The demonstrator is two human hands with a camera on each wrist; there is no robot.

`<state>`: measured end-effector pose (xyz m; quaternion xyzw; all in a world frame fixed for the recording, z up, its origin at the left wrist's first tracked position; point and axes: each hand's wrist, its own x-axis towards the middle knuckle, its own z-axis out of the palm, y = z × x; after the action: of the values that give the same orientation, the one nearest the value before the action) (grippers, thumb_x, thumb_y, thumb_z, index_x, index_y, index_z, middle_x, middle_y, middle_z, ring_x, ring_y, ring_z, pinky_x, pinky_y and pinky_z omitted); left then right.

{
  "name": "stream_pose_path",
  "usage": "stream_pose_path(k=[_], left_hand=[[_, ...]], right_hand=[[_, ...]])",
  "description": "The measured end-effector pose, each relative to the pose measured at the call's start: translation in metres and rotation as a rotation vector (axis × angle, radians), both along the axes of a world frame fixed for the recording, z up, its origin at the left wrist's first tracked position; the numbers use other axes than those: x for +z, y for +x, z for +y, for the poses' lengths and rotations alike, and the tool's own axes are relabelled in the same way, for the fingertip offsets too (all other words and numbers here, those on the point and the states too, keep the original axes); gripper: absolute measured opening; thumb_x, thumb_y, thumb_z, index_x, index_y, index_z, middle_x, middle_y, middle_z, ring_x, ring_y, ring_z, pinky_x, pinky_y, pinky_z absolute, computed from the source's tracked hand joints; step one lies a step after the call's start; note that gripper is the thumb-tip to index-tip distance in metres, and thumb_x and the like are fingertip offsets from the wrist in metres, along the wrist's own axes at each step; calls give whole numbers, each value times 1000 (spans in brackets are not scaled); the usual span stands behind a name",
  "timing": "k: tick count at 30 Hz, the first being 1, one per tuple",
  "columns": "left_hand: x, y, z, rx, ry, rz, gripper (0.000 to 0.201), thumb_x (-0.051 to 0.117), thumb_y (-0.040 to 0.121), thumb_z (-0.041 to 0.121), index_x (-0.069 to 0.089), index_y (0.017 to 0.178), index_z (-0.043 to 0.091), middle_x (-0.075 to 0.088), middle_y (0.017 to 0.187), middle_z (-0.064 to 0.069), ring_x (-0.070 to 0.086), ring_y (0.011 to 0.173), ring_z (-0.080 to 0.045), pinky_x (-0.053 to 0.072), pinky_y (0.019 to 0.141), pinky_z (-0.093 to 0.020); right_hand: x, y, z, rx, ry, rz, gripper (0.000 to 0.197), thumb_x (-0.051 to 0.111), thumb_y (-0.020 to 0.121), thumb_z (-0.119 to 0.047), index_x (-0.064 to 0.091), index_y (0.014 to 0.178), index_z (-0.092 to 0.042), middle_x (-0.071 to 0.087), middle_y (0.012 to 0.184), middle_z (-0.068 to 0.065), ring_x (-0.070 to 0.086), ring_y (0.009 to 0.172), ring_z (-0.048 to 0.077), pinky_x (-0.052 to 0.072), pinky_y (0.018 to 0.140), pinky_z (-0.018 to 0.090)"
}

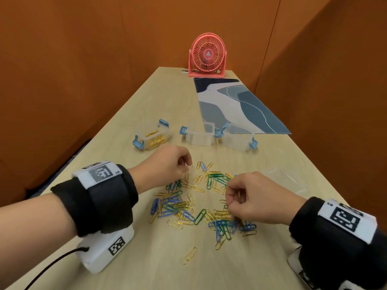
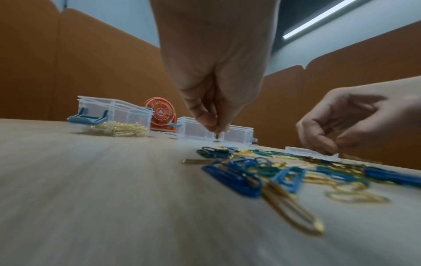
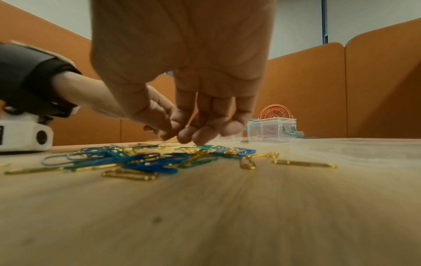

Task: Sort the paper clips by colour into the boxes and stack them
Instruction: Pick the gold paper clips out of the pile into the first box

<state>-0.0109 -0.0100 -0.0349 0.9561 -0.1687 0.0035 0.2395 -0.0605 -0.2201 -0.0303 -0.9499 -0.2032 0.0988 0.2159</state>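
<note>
Dozens of mixed paper clips (image 1: 196,204) (gold, blue, green, thin wire loops pointing every which way) lie scattered right under and btwn both hands. Left hand (image 1: 167,166) pinches something tiny at its fingertips, prob a clip but can't tell colour. Right hand (image 1: 249,197) is curled round a gold clip. Gold box (image 1: 154,138) sits just beyond the left hand, so left's nearer imo; two empty boxes (image 1: 200,135) lie further right.

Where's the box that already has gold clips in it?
In the head view, the box with gold clips sits on the table's left side, beyond the left hand and left of the two empty boxes.
</note>
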Motion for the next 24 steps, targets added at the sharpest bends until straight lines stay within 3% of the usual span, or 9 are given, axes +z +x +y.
stream_pose_path(k=[2, 5, 7, 9, 13, 18, 20, 24], left_hand=[[1, 10, -2, 11, 54, -18, 23, 52, 93, 13, 66, 112, 14, 66, 103, -1, 57, 89, -11, 38, 73, -14], [5, 21, -12, -62, 128, -39, 29, 48, 96, 13, 65, 119, 14, 64, 117, -1, 56, 104, -13, 31, 78, -10], [7, 25, -18, -116, 172, -23, 28, 50, 95, 14, 66, 118, 14, 65, 116, -1, 56, 100, -12, 31, 77, -9], [8, 26, -20, -157, 196, 12, 27, 53, 93, 14, 68, 115, 15, 67, 113, 0, 55, 92, -7, 35, 77, -9], [6, 17, -17, -240, 166, 51, 20, 62, 88, 15, 72, 105, 17, 71, 102, 2, 56, 82, -2, 37, 67, 0], [-2, -1, -2, -276, 128, 73, 17, 62, 88, 23, 71, 103, 24, 64, 97, 10, 54, 80, 0, 43, 77, -8], [-2, -4, 4, -248, 149, 57, 29, 62, 86, 38, 64, 114, 29, 56, 107, 12, 52, 92, 0, 44, 83, -16], [-1, -6, 5, -244, 267, 160, 74, 68, 69, 61, 47, 134, 32, 44, 123, 12, 44, 109, -4, 36, 91, -16]], right_hand=[[0, 4, -1, -41, 2, -62, 13, 54, 78, -15, 66, 77, -20, 63, 77, -5, 52, 67, 6, 43, 62, 17], [2, 10, -4, -104, -31, -146, 26, 48, 88, -14, 66, 105, -23, 61, 106, -4, 54, 95, 9, 40, 80, 17], [4, 12, -3, -82, -67, -132, 34, 44, 93, -14, 59, 122, -23, 56, 124, -5, 49, 114, 10, 35, 93, 18], [4, 13, -1, -9, -97, -108, 39, 43, 95, -14, 52, 131, -24, 51, 134, -7, 45, 123, 10, 30, 101, 17], [1, 21, 3, 89, -146, -110, 41, 44, 96, -15, 47, 136, -25, 47, 139, -8, 43, 126, 11, 28, 103, 18], [-4, 29, 7, 115, -189, -100, 37, 45, 96, -25, 51, 132, -24, 48, 138, -5, 43, 125, 14, 32, 106, 26], [-6, 31, 6, 84, -221, -103, 38, 41, 97, -24, 48, 134, -20, 45, 139, -2, 42, 126, 16, 33, 107, 28], [-6, 30, 6, 34, -207, -83, 45, 46, 95, -28, 40, 139, -21, 41, 139, 1, 41, 125, 18, 35, 106, 29]])
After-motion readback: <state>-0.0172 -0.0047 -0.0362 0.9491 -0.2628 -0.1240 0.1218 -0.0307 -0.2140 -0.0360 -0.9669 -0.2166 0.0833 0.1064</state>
